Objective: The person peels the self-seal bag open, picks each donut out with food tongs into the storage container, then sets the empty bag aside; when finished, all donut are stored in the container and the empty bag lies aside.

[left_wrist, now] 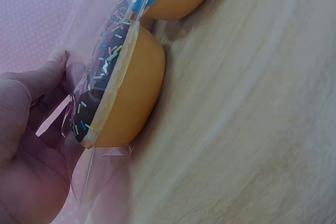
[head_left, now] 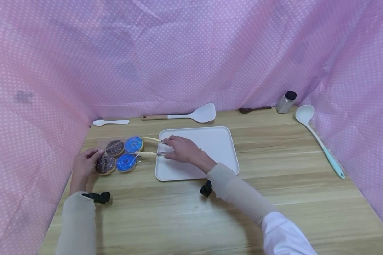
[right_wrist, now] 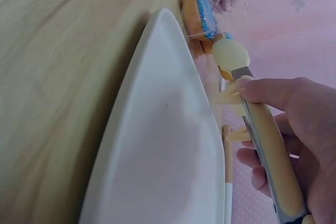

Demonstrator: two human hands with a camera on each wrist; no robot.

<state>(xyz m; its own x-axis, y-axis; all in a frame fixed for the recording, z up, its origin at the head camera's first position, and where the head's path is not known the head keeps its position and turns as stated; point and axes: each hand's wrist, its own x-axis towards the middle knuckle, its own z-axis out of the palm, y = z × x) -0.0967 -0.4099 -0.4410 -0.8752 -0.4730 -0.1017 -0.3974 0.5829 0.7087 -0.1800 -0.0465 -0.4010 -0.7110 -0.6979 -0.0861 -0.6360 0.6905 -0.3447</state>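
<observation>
Four-ring group: several donuts lie in a clear plastic bag [left_wrist: 84, 182] at the left of the table, among them two chocolate donuts with sprinkles [head_left: 106, 164] and two blue-iced donuts [head_left: 126, 162]. My left hand [head_left: 83, 168] pinches the bag's left edge between thumb and fingers, beside the nearer chocolate donut [left_wrist: 128, 87]. My right hand [head_left: 186, 150] grips cream-tipped tongs [head_left: 148, 154] over the white tray [head_left: 196, 175]. The tongs' arms are spread, and their tips reach the upper blue-iced donut [head_left: 133, 144]. Whether they touch it, I cannot tell.
Behind the tray lies a white spatula [head_left: 204, 113], with a white spoon [head_left: 112, 122] to its left. A dark spoon [head_left: 255, 109] and a black-capped shaker [head_left: 286, 102] stand back right. A ladle [head_left: 322, 143] lies at the right, and pink dotted cloth [head_left: 191, 53] surrounds the table.
</observation>
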